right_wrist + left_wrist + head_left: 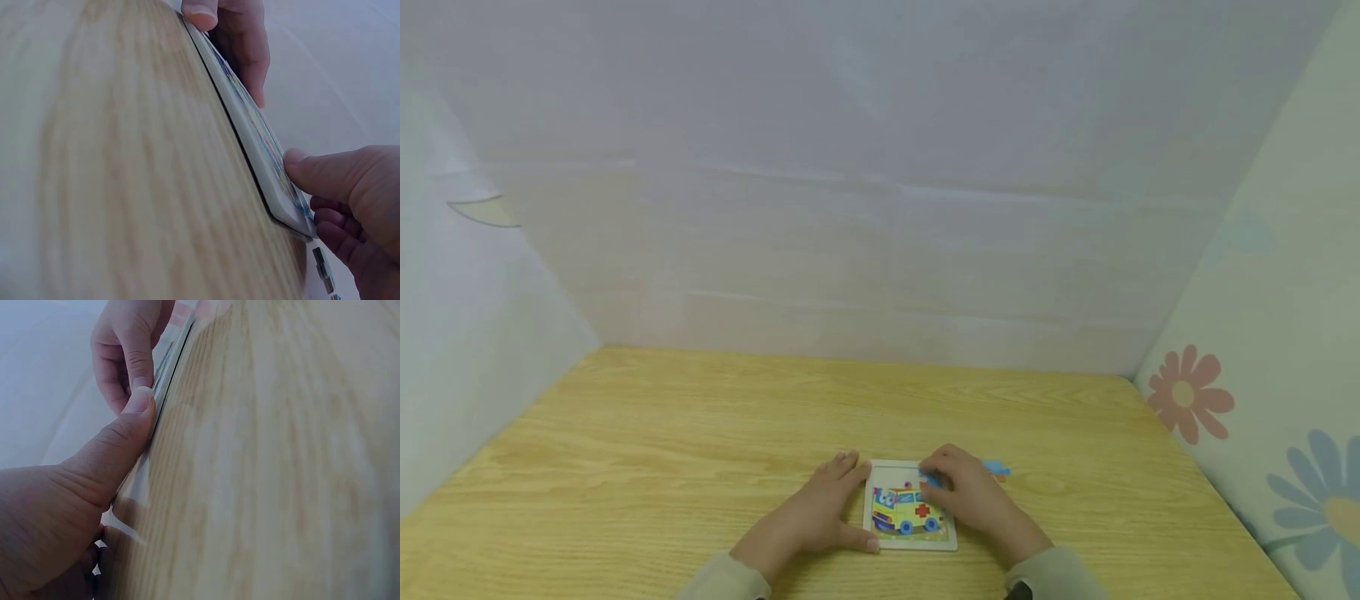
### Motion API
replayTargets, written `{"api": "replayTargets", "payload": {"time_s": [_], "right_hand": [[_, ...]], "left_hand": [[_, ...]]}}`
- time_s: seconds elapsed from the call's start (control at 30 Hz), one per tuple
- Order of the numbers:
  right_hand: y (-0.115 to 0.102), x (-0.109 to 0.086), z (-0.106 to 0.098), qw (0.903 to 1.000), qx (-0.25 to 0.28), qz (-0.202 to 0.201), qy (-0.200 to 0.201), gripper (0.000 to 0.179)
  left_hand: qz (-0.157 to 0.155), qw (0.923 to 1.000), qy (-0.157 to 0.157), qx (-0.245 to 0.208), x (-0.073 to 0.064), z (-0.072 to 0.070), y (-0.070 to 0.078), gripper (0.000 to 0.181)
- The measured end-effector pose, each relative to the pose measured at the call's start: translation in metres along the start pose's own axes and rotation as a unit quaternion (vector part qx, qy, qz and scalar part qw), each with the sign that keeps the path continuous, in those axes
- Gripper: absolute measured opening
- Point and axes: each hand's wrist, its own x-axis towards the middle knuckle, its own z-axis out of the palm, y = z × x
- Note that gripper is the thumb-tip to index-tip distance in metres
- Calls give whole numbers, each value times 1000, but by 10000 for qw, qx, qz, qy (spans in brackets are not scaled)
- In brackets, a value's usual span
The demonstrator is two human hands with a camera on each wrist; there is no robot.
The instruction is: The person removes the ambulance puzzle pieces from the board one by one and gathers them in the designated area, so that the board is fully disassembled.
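A small jigsaw puzzle board with a pale frame lies on the table, showing a yellow ambulance picture with a face, a red cross and blue wheels. Its upper left part is bare backing. My left hand lies along the board's left side, thumb at the near corner and fairly straight fingers by the far corner. Over the right side, my right hand pinches a blue puzzle piece between thumb and index finger, close over the board. The right hand covers part of the picture and the piece.
Loose puzzle pieces, blue and orange, lie just beyond the right hand; their thin edges show in the right wrist view. The wooden table meets pale walls at the back and sides, with flowers printed on the right one.
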Motion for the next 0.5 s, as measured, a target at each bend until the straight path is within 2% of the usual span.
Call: {"api": "replayTargets", "payload": {"time_s": [0.33,0.5], "right_hand": [[-3,3,-2,9996,-166,95,-219,30],[-4,4,-2,9988,34,367,-318,26]], "left_hand": [[21,10000,29,6,0,1,-1,102],[23,10000,43,-6,-1,0,1,103]]}}
